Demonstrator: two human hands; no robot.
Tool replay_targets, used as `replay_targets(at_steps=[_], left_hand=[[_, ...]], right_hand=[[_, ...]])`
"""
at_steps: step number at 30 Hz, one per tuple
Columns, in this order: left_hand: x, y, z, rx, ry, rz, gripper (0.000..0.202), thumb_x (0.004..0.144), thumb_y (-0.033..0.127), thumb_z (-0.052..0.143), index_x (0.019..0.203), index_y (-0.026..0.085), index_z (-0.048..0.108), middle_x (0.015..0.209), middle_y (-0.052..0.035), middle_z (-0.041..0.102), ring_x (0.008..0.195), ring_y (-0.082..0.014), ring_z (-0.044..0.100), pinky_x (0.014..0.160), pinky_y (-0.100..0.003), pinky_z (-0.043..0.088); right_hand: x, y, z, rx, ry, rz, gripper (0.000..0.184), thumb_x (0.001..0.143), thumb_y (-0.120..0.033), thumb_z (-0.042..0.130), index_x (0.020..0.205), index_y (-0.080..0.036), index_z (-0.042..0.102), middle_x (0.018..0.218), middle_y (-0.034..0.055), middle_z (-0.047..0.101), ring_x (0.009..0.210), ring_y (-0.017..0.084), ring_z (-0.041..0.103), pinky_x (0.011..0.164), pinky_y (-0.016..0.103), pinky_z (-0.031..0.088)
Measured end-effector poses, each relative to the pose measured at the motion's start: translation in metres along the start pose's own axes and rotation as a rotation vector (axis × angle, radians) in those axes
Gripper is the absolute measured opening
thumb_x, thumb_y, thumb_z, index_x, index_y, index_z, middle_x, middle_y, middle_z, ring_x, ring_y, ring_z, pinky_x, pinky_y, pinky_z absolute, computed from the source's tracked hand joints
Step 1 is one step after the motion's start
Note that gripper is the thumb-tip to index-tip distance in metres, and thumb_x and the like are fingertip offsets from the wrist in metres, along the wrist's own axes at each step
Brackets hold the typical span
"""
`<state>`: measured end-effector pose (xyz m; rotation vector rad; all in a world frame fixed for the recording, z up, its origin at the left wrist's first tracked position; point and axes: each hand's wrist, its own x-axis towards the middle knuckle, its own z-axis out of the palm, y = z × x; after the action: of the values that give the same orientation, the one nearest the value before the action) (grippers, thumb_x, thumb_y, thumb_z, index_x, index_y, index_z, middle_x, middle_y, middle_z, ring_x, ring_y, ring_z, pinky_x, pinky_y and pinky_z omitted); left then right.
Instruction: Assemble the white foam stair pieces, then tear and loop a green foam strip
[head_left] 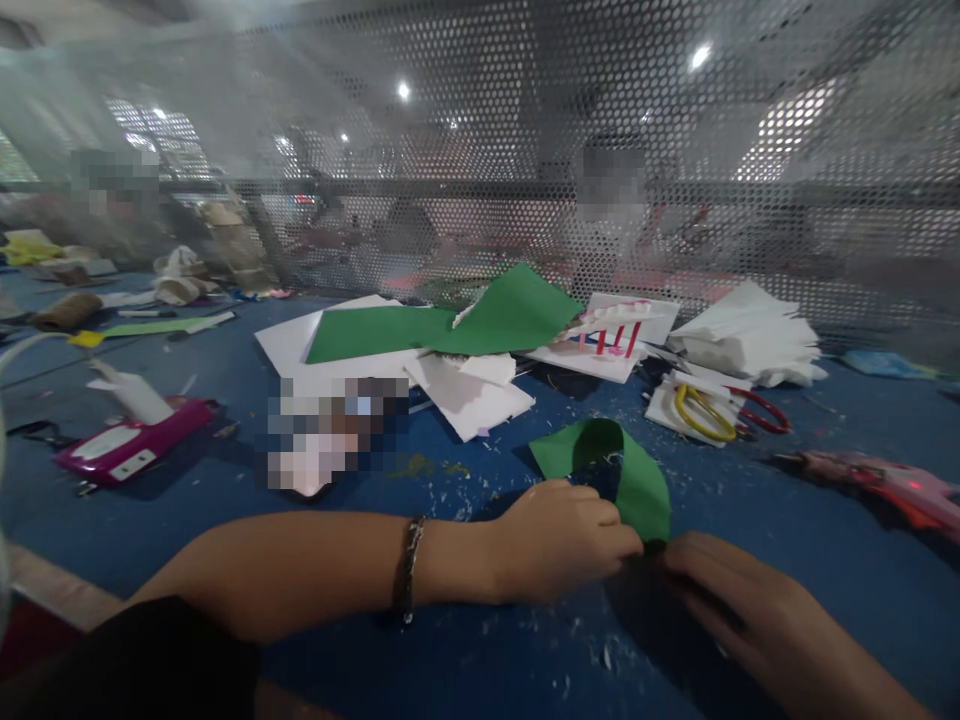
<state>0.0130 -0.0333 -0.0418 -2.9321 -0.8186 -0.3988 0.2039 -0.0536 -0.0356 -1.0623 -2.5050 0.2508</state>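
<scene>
A strip of green paper (643, 485) curls up in a loop just beyond my hands, over the blue table (465, 650). My left hand (559, 540) is closed on the near part of the strip, its fingers bent and pressed together. Close by on the right, my right hand (739, 585) has its fingertips at the strip's lower end. Its fingers are drawn together, and the spot where they meet the paper is dark and partly hidden. Between the two hands only a narrow gap shows.
Green sheets (517, 315) lie over white paper at the back. Scissors with yellow and red handles (705, 412) and a pink glue gun (885, 485) lie right. A purple power strip (139, 440) is left. A perforated metal screen (487, 130) stands behind. Small scraps litter the table.
</scene>
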Motion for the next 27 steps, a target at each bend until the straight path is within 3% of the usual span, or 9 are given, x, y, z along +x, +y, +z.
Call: replay_targets(at_steps=[6, 12, 27], left_hand=[[0.0005, 0.0001, -0.0027, 0.015, -0.008, -0.001, 0.007, 0.081, 0.022, 0.057, 0.084, 0.017, 0.062, 0.077, -0.0001, 0.062, 0.069, -0.0157, 0.054, 0.055, -0.027, 0.036], [0.0009, 0.0024, -0.0045, 0.028, -0.012, -0.004, 0.008, 0.08, 0.024, 0.059, 0.082, 0.017, 0.062, 0.076, -0.0005, 0.062, 0.07, -0.0164, 0.052, 0.054, -0.026, 0.035], [-0.0004, 0.0019, -0.0012, 0.028, 0.008, 0.009, 0.01, 0.082, 0.024, 0.057, 0.08, 0.017, 0.063, 0.073, -0.0002, 0.06, 0.068, -0.0151, 0.051, 0.055, -0.026, 0.036]], right_hand=[[-0.0019, 0.0023, 0.0006, -0.091, 0.027, -0.067, 0.027, 0.081, -0.019, 0.036, 0.071, -0.024, 0.061, 0.063, 0.0007, 0.063, 0.055, 0.012, 0.061, 0.049, 0.02, 0.049], [-0.003, 0.0013, -0.0004, -0.091, 0.011, -0.039, 0.025, 0.074, -0.014, 0.039, 0.072, -0.025, 0.061, 0.065, 0.0001, 0.067, 0.054, 0.013, 0.063, 0.049, 0.019, 0.05], [-0.0017, 0.0004, 0.0025, -0.018, 0.061, -0.027, 0.027, 0.074, -0.015, 0.037, 0.074, -0.023, 0.063, 0.065, 0.0017, 0.066, 0.059, 0.012, 0.064, 0.051, 0.017, 0.051]])
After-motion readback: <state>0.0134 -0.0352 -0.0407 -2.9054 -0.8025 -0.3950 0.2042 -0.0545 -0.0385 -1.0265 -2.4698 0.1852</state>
